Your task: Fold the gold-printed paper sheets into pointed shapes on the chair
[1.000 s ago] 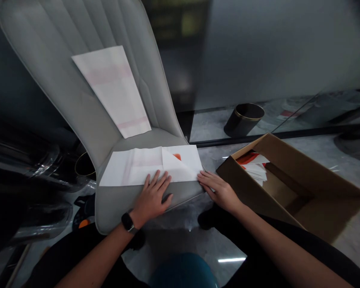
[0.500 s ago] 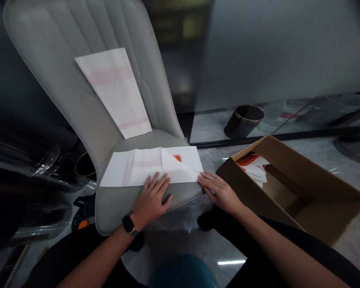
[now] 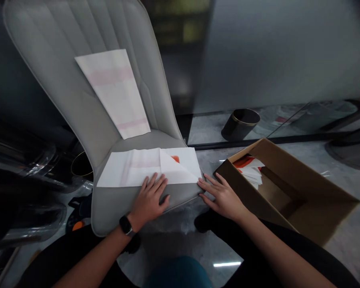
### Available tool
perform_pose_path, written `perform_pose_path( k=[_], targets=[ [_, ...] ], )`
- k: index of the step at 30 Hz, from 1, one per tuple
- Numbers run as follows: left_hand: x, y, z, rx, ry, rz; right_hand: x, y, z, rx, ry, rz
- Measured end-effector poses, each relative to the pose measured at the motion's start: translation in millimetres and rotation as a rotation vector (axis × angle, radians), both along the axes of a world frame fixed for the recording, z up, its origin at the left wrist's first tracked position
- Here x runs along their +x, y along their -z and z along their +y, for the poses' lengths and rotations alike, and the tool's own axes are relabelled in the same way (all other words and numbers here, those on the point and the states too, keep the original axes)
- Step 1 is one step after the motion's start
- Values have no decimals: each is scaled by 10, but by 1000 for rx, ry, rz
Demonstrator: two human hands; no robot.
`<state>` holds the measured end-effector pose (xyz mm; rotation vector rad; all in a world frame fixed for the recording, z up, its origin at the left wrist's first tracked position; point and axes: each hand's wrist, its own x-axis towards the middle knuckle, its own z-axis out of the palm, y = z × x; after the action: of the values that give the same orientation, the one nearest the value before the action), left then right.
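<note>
- Near: left hand (image 3: 150, 199), with black wristwatch (image 3: 126, 225), lies flat on the grey padded seat (image 3: 114, 212), fingers (image 3: 161, 185) spread.
- Right hand (image 3: 223, 198), fingers (image 3: 208, 185) spread, unpinching, touches the sheet's near right corner.
- Smooth white paper sheet (image 3: 138, 168) on the seat: one corner folded over, orange mark partly showing.
- Far: second sheet (image 3: 114, 92), lying flat, unfolded, on the ribbed backrest (image 3: 48, 80).
- Right: open cardboard box (image 3: 306, 204) holding white-and-orange papers (image 3: 250, 170).
</note>
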<state>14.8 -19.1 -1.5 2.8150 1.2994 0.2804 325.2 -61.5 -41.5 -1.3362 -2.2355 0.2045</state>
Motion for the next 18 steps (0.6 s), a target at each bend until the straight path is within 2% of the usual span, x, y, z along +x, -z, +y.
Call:
perform_pose_path(
  k=[6,10,14,18],
  targets=[
    [12,12,-2,9,-6,-34,-62,-78,-6,42,-29,34],
    [30,15,-36,-15,-19,7,-106,-37,-34,19,-73,13],
    [32,36,-84,-43,-34,7,-129,24,-43,52,-11,17],
    [7,63,-105,-63,-38,-24,-282,2,22,76,59,8]
  ],
)
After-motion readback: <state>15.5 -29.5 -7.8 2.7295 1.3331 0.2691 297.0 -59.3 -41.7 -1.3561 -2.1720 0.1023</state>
